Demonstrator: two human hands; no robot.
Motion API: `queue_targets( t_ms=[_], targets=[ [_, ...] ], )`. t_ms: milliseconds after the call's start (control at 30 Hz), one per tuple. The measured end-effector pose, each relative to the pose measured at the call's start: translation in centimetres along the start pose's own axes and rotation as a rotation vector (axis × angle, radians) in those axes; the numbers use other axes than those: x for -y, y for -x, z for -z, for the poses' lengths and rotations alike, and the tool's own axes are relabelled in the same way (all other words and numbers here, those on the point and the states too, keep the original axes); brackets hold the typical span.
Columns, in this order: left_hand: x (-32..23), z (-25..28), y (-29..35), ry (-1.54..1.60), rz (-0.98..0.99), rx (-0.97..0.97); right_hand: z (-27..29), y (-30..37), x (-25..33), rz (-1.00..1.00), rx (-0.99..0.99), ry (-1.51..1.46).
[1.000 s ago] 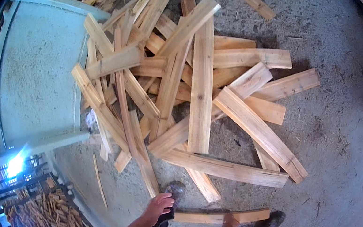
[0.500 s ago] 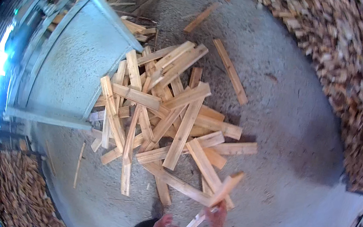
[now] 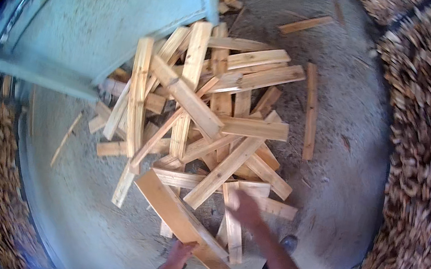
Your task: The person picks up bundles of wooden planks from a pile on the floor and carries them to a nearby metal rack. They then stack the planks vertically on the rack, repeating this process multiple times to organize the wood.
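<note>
The right hand (image 3: 245, 207) was motion-blurred, its grip unreadable. The left hand's (image 3: 179, 254) fingers hid under the plank (image 3: 179, 220); both forearms were cut off below.

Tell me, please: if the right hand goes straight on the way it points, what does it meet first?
Probably the pale planks lying flat at the near edge of the pile, just beyond the right hand. The hand is blurred and depth is unclear, so this is a guess.
</note>
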State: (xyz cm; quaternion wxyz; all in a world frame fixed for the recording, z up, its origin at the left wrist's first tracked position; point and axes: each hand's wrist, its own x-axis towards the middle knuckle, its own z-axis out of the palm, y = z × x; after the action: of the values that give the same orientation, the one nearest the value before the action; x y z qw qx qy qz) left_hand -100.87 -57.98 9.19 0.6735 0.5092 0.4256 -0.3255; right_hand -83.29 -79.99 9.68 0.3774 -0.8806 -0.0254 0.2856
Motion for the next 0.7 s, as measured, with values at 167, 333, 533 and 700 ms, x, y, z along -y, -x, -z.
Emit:
queue_targets(
  t_ms=[167, 333, 533, 700],
  targets=[
    [4.7, 0.1, -4.9, 0.124, -0.048, -0.113, 9.4, -17.8, -3.6, 0.315, -0.18, 0.591],
    [2.7, -4.4, -8.4, 0.115, -0.213, -0.146, 10.1, -27.2, -6.1, 0.368, -0.017, 0.81],
    [1.1, -7.7, -14.0, 0.716, -0.351, -0.227, 9.7, -21.1, -11.4, 0.202, 0.251, 0.359],
    [-5.6, -6.8, -18.3, 0.746, -0.415, -0.321, 5.8, -9.2, -15.9, 0.317, 0.072, -0.005]
  ],
)
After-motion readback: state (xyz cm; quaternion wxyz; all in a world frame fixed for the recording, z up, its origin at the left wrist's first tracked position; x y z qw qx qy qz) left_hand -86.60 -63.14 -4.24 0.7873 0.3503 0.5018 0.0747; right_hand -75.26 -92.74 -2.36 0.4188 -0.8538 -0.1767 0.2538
